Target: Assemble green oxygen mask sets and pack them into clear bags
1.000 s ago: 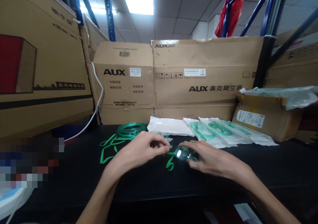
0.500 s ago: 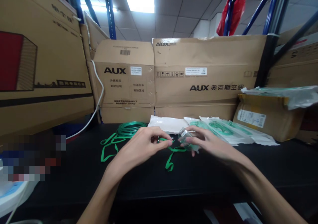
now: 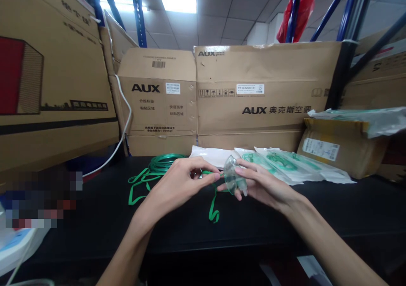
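A clear, greenish oxygen mask (image 3: 231, 175) is held over the black table by my right hand (image 3: 264, 181), its fingers around the mask's outer side. My left hand (image 3: 187, 180) pinches a green elastic strap (image 3: 207, 172) between thumb and forefinger, just left of the mask. One loose end of green strap (image 3: 213, 210) hangs down below and curls near the table. Behind my left wrist lies a coil of green tubing (image 3: 165, 163), with more green strap (image 3: 136, 195) looped in front of it.
White packets (image 3: 279, 161) with green contents lie at the back right, beside a plain white packet (image 3: 211, 154). A taped cardboard box (image 3: 336, 146) stands at the right. Large AUX cartons (image 3: 266, 91) wall off the back. A white cable (image 3: 125, 129) hangs at the left.
The mask has turned in my right hand, so its dome now faces more to the left and shows more fully. My left hand keeps its pinch on the strap.
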Demonstrator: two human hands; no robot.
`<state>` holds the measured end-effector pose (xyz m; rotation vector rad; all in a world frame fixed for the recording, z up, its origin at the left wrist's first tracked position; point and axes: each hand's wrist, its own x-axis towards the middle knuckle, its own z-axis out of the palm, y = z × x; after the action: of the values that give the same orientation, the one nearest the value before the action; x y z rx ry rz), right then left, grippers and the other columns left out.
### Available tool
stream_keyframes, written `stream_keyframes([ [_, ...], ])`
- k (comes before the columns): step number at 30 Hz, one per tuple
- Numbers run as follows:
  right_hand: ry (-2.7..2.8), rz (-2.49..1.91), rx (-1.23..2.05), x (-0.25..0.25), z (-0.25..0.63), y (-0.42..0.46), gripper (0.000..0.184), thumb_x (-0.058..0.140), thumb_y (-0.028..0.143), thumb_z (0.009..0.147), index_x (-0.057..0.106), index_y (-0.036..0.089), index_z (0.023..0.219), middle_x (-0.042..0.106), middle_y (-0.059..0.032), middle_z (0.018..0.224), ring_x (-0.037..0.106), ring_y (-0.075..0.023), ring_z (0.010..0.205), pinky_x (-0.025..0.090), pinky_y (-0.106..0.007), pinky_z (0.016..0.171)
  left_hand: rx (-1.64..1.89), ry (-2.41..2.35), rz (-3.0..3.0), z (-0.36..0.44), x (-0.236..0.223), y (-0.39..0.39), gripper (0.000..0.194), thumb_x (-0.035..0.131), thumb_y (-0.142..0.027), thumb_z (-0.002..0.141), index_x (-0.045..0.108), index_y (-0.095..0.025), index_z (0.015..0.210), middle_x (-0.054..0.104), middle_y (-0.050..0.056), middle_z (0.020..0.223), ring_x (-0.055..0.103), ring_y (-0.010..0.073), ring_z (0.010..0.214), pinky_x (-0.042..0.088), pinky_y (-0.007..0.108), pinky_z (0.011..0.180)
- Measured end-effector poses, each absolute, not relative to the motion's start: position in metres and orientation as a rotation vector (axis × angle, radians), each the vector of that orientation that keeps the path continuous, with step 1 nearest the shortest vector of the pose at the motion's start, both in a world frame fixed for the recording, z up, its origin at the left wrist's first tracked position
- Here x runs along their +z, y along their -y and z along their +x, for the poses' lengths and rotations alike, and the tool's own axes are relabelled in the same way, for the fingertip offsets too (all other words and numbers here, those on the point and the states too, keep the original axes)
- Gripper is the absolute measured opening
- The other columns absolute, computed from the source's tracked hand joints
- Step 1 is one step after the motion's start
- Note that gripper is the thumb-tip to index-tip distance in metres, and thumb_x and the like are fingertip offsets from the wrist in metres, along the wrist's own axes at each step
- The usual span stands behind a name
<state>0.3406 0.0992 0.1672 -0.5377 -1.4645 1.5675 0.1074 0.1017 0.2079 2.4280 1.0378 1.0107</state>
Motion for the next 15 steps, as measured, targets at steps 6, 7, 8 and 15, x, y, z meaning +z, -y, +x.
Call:
stream_keyframes([
  [6,1.439,-0.474,1.624,0.1687,0.3415,-0.0988,0.021,0.066,0.033,0.098,0.067,0.02,0.115,0.072,-0.0112,0.12,0.074,-0.0224,0.102,0.056,-0.032,0.082,1.019,-1.057,2.439,0.1082,0.2068,-0.1023,0.018,0.068,-0.039,0.091,0.081,-0.027,0.096,0.075,-0.001,0.086,0.058,0.017,0.073,0.042,0.028,0.07],
  [7,1.437,-0.468,1.625,0.169,0.3413,-0.0986,0.022,0.065,0.034,0.099,0.067,0.02,0.116,0.072,-0.0114,0.121,0.074,-0.0226,0.103,0.056,-0.032,0.083,1.019,-1.062,2.444,0.1085,0.2066,-0.1025,0.019,0.068,-0.039,0.092,0.082,-0.027,0.096,0.075,-0.001,0.087,0.058,0.017,0.073,0.043,0.028,0.07],
  [8,1.437,-0.465,1.624,0.1692,0.3412,-0.0984,0.023,0.064,0.035,0.099,0.068,0.019,0.116,0.072,-0.0117,0.122,0.074,-0.023,0.104,0.056,-0.032,0.083,1.02,-1.066,2.452,0.1087,0.2063,-0.1027,0.018,0.068,-0.038,0.092,0.081,-0.026,0.096,0.075,-0.001,0.087,0.058,0.0169,0.073,0.043,0.028,0.07],
  [15,1.441,-0.488,1.616,0.1689,0.3424,-0.0989,0.029,0.066,0.038,0.098,0.067,0.02,0.12,0.07,-0.0131,0.126,0.071,-0.0238,0.108,0.056,-0.032,0.079,1.048,-1.068,2.495,0.1074,0.2042,-0.1049,0.018,0.067,-0.038,0.093,0.081,-0.027,0.096,0.075,-0.002,0.087,0.059,0.0161,0.072,0.042,0.027,0.069],
])
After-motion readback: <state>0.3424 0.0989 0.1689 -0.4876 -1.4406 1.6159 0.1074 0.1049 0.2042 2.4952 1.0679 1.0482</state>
